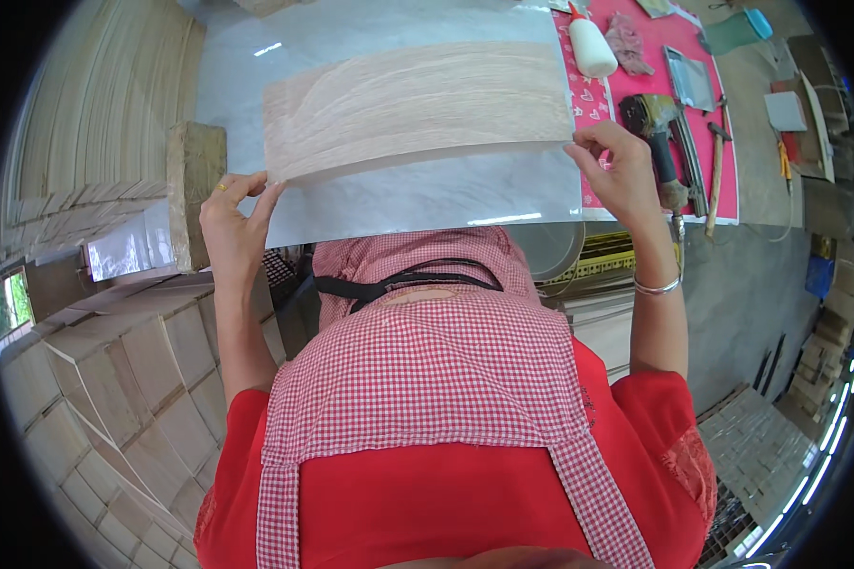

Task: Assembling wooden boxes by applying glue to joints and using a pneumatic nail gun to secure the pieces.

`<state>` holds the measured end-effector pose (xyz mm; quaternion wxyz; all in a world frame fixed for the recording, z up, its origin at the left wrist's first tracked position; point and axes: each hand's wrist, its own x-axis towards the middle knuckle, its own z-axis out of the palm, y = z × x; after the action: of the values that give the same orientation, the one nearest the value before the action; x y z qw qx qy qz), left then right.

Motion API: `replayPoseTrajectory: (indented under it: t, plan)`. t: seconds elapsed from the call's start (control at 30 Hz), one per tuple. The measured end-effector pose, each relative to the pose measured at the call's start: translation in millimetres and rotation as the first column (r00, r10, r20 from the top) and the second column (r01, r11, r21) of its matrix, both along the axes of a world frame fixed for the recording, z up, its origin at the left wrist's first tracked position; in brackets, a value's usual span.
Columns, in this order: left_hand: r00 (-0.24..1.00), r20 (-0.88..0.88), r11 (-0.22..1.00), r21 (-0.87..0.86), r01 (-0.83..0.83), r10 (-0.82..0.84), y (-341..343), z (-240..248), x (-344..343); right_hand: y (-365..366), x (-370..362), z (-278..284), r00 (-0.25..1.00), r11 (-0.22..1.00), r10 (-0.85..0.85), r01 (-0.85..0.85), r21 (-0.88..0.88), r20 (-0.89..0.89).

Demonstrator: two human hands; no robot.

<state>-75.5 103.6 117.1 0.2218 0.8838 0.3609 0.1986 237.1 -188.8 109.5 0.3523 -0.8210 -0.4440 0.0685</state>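
A thin rectangular wood sheet (417, 104) with pale, wavy grain lies over the grey marbled tabletop (427, 194). Its near edge is lifted a little and casts a shadow on the surface. At the sheet's near left corner, my left hand (232, 216) pinches the edge between thumb and fingers. My right hand (626, 171) pinches the near right corner the same way. Just left of my left hand stands a worn wooden block (197, 190). A nail gun (659, 142) lies to the right of my right hand.
Tall stacks of thin boards (95, 114) rise at the left, with more bundled wood (133, 370) below. On the pink cloth (626, 90) are a white glue bottle with a red tip (591, 47), a crumpled rag (628, 43) and a hammer (716, 180).
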Motion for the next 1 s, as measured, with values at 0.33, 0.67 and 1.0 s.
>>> replayPoseTrajectory:
  t: [0.33, 0.67, 1.0]
  plan:
    - [1.0, 0.003, 0.999, -0.046, 0.0, 0.0, 5, -5, -4, 10, 5, 10, 1.0, 0.994, 0.015, -0.015, -0.11, 0.004]
    - [0.998, 0.053, 0.997, 0.074, 0.031, -0.035, 4, -18, -8, 19, 2, 22, 0.992, 0.971, 0.05, -0.021, -0.238, 0.116]
    - [0.982, -0.181, 0.987, 0.135, 0.085, -0.06, 7, 11, -1, -16, 23, 0, 0.991, 0.987, -0.08, 0.094, -0.129, 0.107]
